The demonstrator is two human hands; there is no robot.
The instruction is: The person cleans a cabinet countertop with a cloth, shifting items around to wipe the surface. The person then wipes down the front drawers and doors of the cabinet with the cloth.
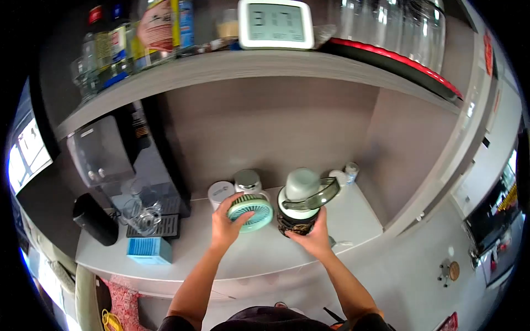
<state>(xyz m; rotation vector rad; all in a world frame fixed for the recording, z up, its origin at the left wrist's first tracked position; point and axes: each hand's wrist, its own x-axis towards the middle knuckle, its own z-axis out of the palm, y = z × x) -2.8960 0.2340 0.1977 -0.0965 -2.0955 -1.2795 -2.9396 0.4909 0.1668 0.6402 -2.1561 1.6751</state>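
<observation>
My left hand is closed round a round mint-green mini fan, its slatted grille facing up. On the right, my right hand grips the side of a black jar with a gold pattern. The jar stands upright with a white top, and a pale green cup-like piece sits above it. A translucent grey-green curved piece leans across that top. Behind the fan are a white round canister and a jar with a silver lid.
A water dispenser with clear glasses stands on the left, beside a black cylinder and a blue box. A small bottle is at the back right. The shelf overhead carries bottles and a digital clock.
</observation>
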